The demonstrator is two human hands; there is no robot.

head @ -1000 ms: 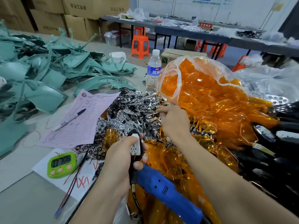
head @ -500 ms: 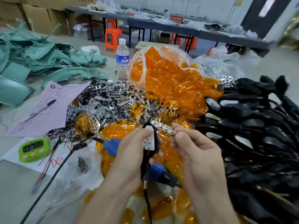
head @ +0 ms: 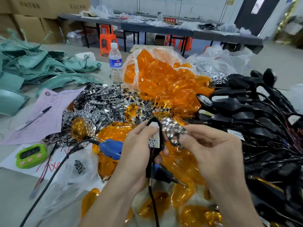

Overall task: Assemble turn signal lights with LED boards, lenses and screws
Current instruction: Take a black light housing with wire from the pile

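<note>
My left hand [head: 136, 151] grips a black turn signal housing [head: 155, 140] with a white LED board showing inside it; its black cable hangs down. My right hand [head: 209, 149] pinches a chrome reflector piece [head: 173, 129] and holds it right beside the housing's open face. A blue electric screwdriver [head: 112, 149] lies on the orange lenses just below my hands. A heap of chrome reflectors [head: 101, 104] lies behind, and a clear bag of orange lenses [head: 157, 76] stands beyond it.
A pile of black housings with wires [head: 255, 122] fills the right side. A water bottle [head: 115, 63], pink paper with a pen [head: 42, 115], a green timer [head: 31, 155] and a small bag of screws [head: 79, 167] lie at the left. Teal plastic panels [head: 36, 66] are stacked far left.
My right hand came back from the chrome heap with a reflector and brought it up beside the housing. My view swung right and the screwdriver now lies under my hands.
</note>
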